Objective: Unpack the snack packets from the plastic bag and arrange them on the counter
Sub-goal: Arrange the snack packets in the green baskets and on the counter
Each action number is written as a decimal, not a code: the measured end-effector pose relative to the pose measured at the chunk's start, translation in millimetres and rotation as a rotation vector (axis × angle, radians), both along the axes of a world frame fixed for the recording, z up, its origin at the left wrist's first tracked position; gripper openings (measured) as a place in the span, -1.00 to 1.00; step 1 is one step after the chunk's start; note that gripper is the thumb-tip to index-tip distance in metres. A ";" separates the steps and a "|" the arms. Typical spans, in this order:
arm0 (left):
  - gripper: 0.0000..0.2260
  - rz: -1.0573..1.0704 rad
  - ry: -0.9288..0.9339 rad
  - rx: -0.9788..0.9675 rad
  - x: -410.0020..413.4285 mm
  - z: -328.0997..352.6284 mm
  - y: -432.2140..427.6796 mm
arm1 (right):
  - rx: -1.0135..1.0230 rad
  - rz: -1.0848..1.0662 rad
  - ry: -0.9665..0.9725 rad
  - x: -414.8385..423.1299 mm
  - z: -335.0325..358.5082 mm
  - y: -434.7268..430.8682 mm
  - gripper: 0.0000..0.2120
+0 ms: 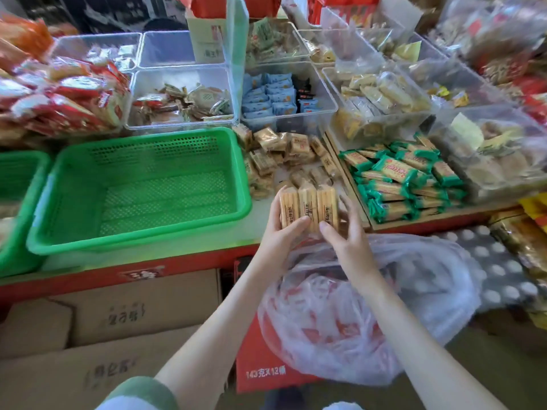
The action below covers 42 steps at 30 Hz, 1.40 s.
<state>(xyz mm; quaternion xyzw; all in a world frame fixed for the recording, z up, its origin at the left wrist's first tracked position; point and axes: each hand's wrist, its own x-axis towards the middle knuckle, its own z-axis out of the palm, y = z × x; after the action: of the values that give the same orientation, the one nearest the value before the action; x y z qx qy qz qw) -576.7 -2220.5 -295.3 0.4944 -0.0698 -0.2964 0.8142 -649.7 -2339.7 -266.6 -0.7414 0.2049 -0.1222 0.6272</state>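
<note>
Fingers of the left hand (284, 233) and right hand (347, 236) clasp three snack packets (307, 204) side by side, evidently to keep the row squared for placement. The plastic bag (399, 291) lies open just below the fingers. Matching loose packets (281, 152) lie on the desk (263, 216) just beyond them.

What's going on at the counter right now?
A person holds three tan snack packets side by side between the left hand and right hand, just above the near edge of the counter. The plastic bag lies below the hands. A loose pile of similar packets lies on the counter just beyond, beside a green basket.
</note>
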 end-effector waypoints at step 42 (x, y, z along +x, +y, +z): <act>-0.39 0.762 -0.083 0.390 197.7 10.6 841.3 | 0.035 0.667 0.450 392.7 -28.0 772.6 -0.42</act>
<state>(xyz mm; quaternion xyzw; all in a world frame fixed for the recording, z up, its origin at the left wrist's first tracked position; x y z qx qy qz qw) -379.0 -1379.2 -284.8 0.6410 0.1422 0.0379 0.7533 -257.0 -1567.1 -294.6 -0.7647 0.0873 0.2569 0.5844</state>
